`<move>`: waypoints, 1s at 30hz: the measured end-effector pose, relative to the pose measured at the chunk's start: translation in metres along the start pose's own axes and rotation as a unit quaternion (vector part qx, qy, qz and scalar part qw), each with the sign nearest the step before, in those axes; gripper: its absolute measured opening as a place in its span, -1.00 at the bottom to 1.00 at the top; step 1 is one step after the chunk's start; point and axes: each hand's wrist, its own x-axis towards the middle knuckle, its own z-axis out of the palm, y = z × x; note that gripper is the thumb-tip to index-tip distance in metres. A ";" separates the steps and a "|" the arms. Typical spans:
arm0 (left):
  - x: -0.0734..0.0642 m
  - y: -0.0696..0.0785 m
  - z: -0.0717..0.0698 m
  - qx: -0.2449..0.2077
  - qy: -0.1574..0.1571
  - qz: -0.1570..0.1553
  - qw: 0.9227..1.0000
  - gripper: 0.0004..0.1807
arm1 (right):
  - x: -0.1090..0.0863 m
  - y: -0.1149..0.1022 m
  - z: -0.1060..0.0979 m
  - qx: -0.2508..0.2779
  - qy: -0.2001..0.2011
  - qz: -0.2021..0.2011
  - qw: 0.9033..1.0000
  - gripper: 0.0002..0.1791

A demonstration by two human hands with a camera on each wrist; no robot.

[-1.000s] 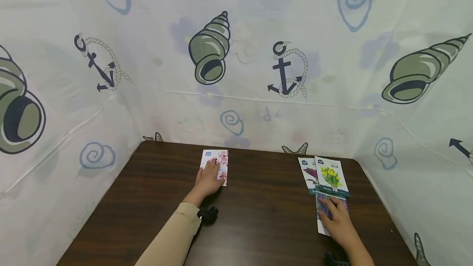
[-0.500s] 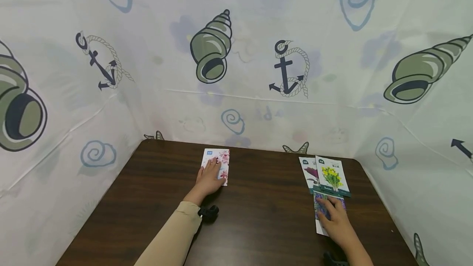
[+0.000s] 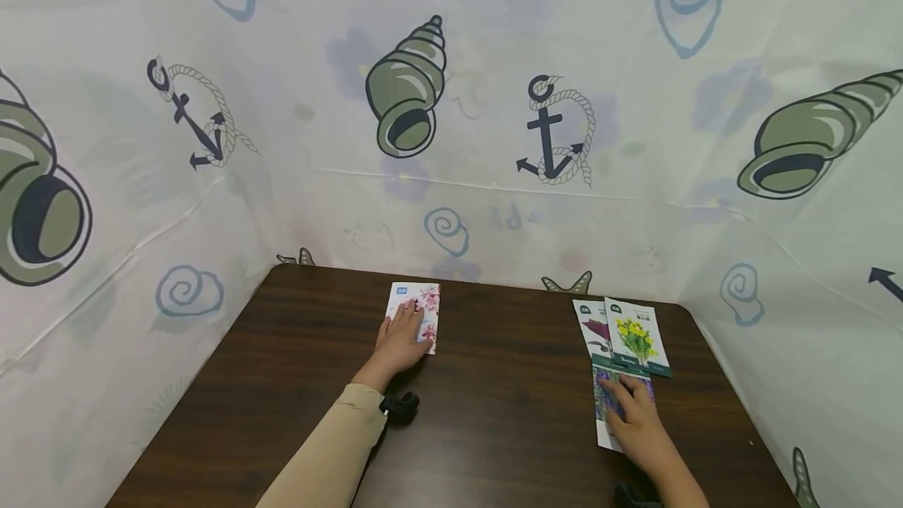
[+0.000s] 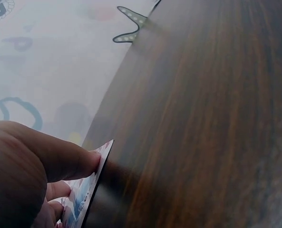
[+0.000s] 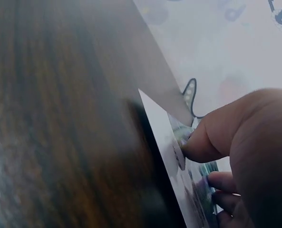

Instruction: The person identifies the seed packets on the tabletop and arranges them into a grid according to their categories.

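My left hand (image 3: 404, 343) rests with spread fingers on a pink-blossom seed packet (image 3: 427, 298) near the table's back edge. In the left wrist view, the thumb (image 4: 76, 161) touches that packet's edge. At the right, my right hand (image 3: 640, 423) presses its fingertips on a seed packet with purple flowers (image 3: 605, 392) and a white lower end. The right wrist view has the thumb and fingers on the face of this packet (image 5: 160, 126). Just beyond lie a yellow-flower seed packet (image 3: 638, 335) and, partly covered by it, a dark-purple-flower packet (image 3: 594, 328).
Both hands work on a dark brown wooden table (image 3: 508, 406). A pale cloth wall (image 3: 487, 234) printed with shells and anchors rises along its back and sides. A black wrist strap device (image 3: 400, 408) sits at the left cuff.
My right hand has slid the purple-flower packet a little to the left, under the two packets beyond it. My left hand stays on the pink packet; the head view has shifted slightly.
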 end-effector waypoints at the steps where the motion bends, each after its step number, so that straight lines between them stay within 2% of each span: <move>1: 0.000 0.000 0.000 0.002 0.000 0.000 1.000 -0.19 | 0.000 -0.001 0.000 0.000 -0.002 -0.002 1.000 -0.40; 12: 0.001 0.000 0.001 -0.002 0.004 0.003 1.000 -0.18 | -0.002 -0.013 0.001 0.002 -0.019 -0.016 1.000 -0.36; 19: 0.006 -0.007 0.008 -0.016 -0.005 0.002 1.000 -0.15 | 0.000 -0.018 0.006 0.016 -0.021 -0.025 0.999 -0.49; 25: 0.001 0.000 0.000 -0.002 -0.002 0.000 1.000 -0.18 | 0.003 -0.021 0.013 0.022 -0.036 -0.027 0.999 -0.58; 30: 0.000 -0.001 0.000 -0.011 0.000 0.006 1.000 -0.18 | 0.001 -0.025 0.019 0.027 -0.022 -0.044 0.998 -0.56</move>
